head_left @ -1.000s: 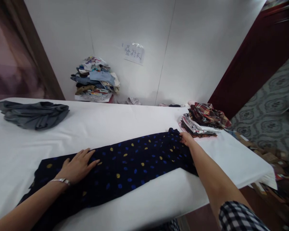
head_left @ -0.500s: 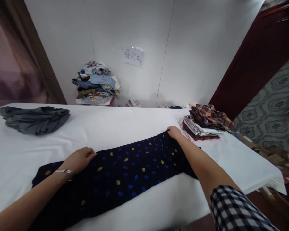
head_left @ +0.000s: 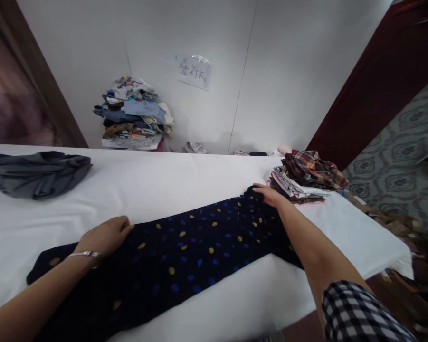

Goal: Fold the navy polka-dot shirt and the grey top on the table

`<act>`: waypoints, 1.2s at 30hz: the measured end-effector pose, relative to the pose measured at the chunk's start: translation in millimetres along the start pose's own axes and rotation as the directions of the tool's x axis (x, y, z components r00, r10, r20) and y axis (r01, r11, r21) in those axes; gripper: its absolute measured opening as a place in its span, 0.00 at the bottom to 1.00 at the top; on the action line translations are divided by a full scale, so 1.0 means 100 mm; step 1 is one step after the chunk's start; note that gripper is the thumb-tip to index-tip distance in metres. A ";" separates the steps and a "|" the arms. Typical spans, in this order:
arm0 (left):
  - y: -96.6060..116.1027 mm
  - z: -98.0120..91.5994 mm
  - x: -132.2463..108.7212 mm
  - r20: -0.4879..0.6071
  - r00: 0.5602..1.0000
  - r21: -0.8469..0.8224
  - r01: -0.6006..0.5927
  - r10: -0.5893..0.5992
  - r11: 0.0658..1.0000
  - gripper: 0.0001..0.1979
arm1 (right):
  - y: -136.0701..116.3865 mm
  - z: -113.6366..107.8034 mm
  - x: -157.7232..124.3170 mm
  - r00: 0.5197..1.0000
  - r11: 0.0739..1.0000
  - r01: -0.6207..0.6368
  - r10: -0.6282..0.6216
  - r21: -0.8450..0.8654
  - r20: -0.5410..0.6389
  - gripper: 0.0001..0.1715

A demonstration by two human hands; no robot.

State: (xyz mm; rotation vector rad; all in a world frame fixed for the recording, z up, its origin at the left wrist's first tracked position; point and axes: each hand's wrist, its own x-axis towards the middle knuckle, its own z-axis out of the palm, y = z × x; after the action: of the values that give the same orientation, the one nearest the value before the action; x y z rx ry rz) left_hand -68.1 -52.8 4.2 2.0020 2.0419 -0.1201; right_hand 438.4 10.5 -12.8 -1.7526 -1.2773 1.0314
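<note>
The right hand [head_left: 270,195] had shifted rightward, over the bunched end of the navy, blue-and-yellow-spotted cloth garment [head_left: 195,249]; I could not tell whether it gripped. The left hand [head_left: 105,235] pinched the upper edge. The garment lay lower-centre on the white-covered table [head_left: 185,180].

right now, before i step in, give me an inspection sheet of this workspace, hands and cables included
Surface: white-covered table, cover creased toward the left.
Job's things: dark garment with blue and yellow spots, laid across the near side.
Clutter: gray garment bunched at left; clothes stack at right; tall clothes pile by the far edge.
Hands: left hand appears to pinch the dark garment's far edge; right hand grips its bunched right end.
Cables: nothing seen.
Surroundings: pale wall with paper sign.
</note>
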 end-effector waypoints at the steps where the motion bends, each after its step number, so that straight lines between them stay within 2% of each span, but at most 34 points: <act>1: 0.00 0.00 -0.02 -0.016 1.000 0.015 -0.008 0.008 1.000 0.18 | -0.02 -0.02 -0.08 1.000 1.000 0.003 -0.003 0.030 0.008 0.28; 3: -0.01 0.00 -0.07 -0.092 0.993 0.062 -0.063 0.068 0.996 0.19 | -0.02 -0.08 -0.28 0.998 0.998 0.040 -0.038 0.045 -0.047 0.31; 5: -0.03 0.01 -0.16 -0.186 0.969 0.102 -0.144 0.161 0.984 0.21 | 0.07 -0.20 -0.55 0.987 0.996 0.086 -0.086 -0.008 -0.138 0.28; 8: -0.05 0.02 -0.34 -0.263 0.926 0.068 -0.264 0.272 0.962 0.22 | 0.44 -0.51 -1.03 0.940 0.953 0.126 -0.204 -0.276 -0.273 0.21; 9: -0.06 0.03 -0.40 -0.281 0.914 0.040 -0.294 0.293 0.955 0.21 | 0.60 -0.63 -1.20 0.918 0.919 0.107 -0.238 -0.379 -0.317 0.20; 11: -0.03 0.08 -0.53 -0.326 0.887 -0.013 -0.351 0.328 0.936 0.21 | 0.96 -0.87 -1.51 0.879 0.869 -0.027 -0.215 -0.494 -0.426 0.20; 13: 0.04 0.15 -0.64 -0.354 0.868 -0.056 -0.391 0.348 0.919 0.21 | 1.27 -1.04 -1.77 0.874 0.844 -0.156 -0.124 -0.513 -0.470 0.22; 16: 0.25 0.28 -0.81 -0.342 0.852 -0.134 -0.462 0.397 0.876 0.21 | 1.49 -1.11 -2.00 0.883 0.837 -0.181 -0.093 -0.516 -0.460 0.25; 21: 0.66 0.41 -1.08 -0.236 0.798 -0.243 -0.601 0.554 0.762 0.20 | 1.30 -0.94 -2.01 0.906 0.856 -0.127 -0.105 -0.500 -0.410 0.35; 23: 0.72 0.41 -1.18 -0.160 0.791 -0.262 -0.610 0.590 0.748 0.19 | 1.20 -0.86 -1.96 0.924 0.821 -0.082 -0.150 -0.565 -0.352 0.29; 26: 0.70 0.42 -1.29 -0.112 0.815 -0.288 -0.574 0.569 0.766 0.18 | 1.14 -0.78 -1.91 0.917 0.785 -0.028 -0.226 -0.619 -0.328 0.15; 31: 0.66 0.51 -1.41 -0.061 0.869 -0.421 -0.468 0.490 0.777 0.19 | 1.10 -0.75 -1.80 0.837 0.892 0.030 -0.270 -0.452 -0.476 0.21; 34: 0.79 0.58 -1.46 -0.018 0.869 -0.530 -0.428 0.494 0.732 0.18 | 1.05 -0.75 -1.69 0.873 0.870 -0.055 -0.197 -0.490 -0.447 0.20; 36: 0.90 0.63 -1.48 -0.017 0.846 -0.584 -0.440 0.532 0.682 0.17 | 1.02 -0.76 -1.63 0.904 0.841 -0.096 -0.149 -0.532 -0.400 0.13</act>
State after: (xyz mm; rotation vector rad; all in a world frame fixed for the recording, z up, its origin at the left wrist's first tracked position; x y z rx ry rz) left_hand 29.7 -208.9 -6.3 1.9648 1.1713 0.3939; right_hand 515.6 -179.4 -41.2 -2.2152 -1.3726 0.2189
